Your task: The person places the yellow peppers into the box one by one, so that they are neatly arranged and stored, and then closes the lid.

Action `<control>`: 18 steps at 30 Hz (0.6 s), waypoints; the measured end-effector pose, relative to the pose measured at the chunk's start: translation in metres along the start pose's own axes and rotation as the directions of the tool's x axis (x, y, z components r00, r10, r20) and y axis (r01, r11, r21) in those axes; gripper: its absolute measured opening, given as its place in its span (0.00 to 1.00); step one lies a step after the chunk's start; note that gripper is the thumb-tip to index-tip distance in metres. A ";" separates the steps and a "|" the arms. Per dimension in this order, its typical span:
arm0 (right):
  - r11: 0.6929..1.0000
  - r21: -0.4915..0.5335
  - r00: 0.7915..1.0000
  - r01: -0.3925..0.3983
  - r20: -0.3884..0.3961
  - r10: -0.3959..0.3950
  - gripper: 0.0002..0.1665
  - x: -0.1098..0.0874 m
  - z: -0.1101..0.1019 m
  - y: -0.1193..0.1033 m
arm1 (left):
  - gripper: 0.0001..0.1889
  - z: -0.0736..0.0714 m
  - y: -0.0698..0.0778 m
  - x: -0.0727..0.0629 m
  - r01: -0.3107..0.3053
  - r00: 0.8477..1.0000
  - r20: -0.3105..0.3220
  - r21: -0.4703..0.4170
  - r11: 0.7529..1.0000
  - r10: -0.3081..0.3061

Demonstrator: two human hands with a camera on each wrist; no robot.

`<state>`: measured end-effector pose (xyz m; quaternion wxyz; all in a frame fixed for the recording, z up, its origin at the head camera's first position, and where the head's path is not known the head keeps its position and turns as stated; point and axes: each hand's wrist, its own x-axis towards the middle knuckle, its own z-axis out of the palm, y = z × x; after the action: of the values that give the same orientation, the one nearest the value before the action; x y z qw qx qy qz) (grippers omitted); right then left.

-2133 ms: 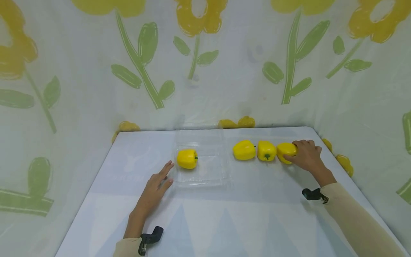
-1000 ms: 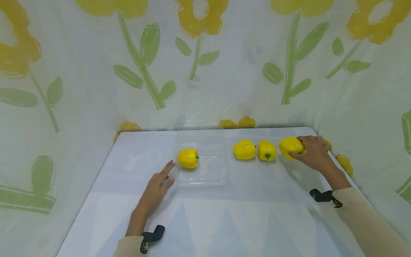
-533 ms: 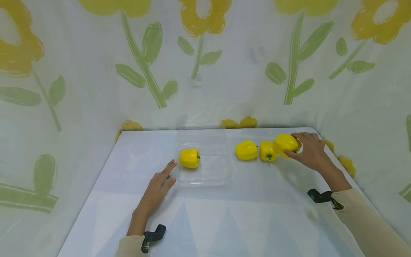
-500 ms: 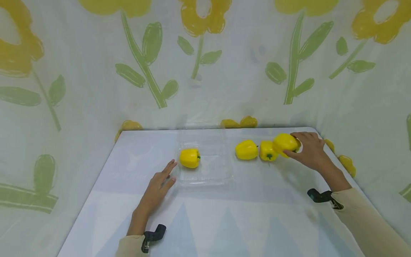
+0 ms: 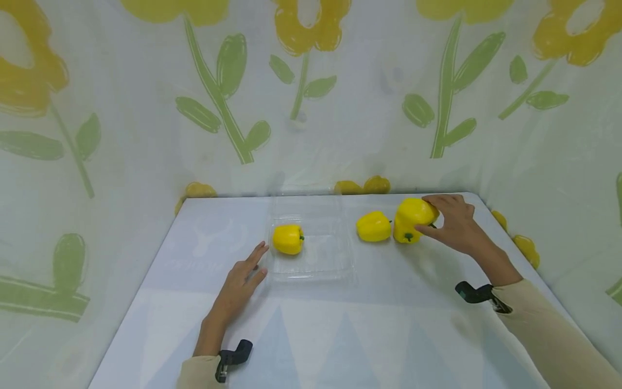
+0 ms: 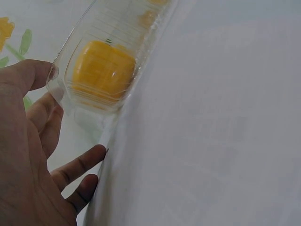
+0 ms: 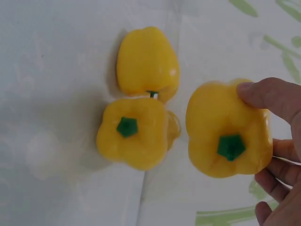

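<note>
Flower-print backdrop (image 5: 350, 108), white tabletop (image 5: 311, 329). Right hand (image 5: 457, 224) pinches a yellow bell pepper (image 5: 417, 210), held above the tabletop. Two loose peppers, an outer one (image 7: 148, 59) and a nearer one (image 7: 131, 146), lie just beside each other. Clear container (image 5: 324, 256) has one boxed pepper (image 5: 287, 239) in its left part. Left hand (image 5: 238, 281), fingers spread, touches the container's left edge.

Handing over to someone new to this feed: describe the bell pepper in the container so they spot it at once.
On the pale table, find the clear plastic container beside the left hand. Toward its left side lies a yellow bell pepper, green stem pointing right in the head view. Other peppers share its colour, but it alone is in the container.
</note>
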<state>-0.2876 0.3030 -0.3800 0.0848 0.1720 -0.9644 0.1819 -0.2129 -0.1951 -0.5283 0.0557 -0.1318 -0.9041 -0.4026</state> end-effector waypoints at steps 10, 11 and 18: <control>0.997 0.034 0.998 0.064 0.019 -0.065 0.43 0.011 0.005 -0.018 | 0.29 -0.002 0.003 -0.001 0.017 1.000 0.005 0.002 1.000 -0.017; 0.997 0.037 0.997 0.069 0.018 -0.070 0.43 0.011 0.006 -0.019 | 0.29 -0.001 0.003 -0.001 0.015 1.000 0.006 0.000 1.000 -0.015; 0.994 0.065 0.995 0.088 0.031 -0.090 0.43 0.017 0.010 -0.030 | 0.29 0.001 0.001 -0.001 0.010 1.000 0.001 -0.002 1.000 -0.010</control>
<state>-0.2934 0.2678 -0.3758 0.0710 0.2206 -0.9508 0.2056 -0.2115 -0.1938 -0.5282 0.0532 -0.1274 -0.9044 -0.4037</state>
